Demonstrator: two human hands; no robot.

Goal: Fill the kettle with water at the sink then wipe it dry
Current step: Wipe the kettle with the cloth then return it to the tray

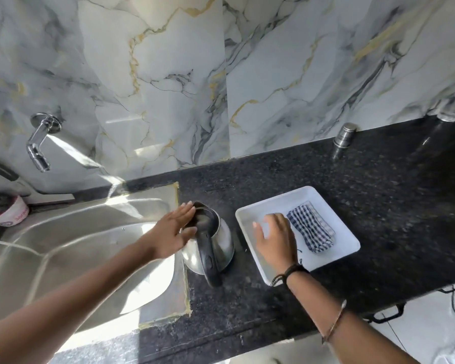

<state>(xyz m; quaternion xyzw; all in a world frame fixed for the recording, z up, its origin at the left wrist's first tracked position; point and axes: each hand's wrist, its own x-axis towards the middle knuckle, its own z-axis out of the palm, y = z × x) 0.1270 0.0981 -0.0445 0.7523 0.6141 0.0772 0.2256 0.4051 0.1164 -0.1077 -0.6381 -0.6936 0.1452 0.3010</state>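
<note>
Both grips are spreading open: my left hand is resting on the kettle, my right hand is reaching into the tray beside the cloth.

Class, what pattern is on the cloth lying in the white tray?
The cloth has a dark blue and white check pattern, seen in the head view.

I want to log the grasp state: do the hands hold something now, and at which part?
Nothing is clearly held. The left hand lies open on the kettle at its lid, fingers spread. The right hand hovers open over the white tray, beside the checked cloth.
</note>
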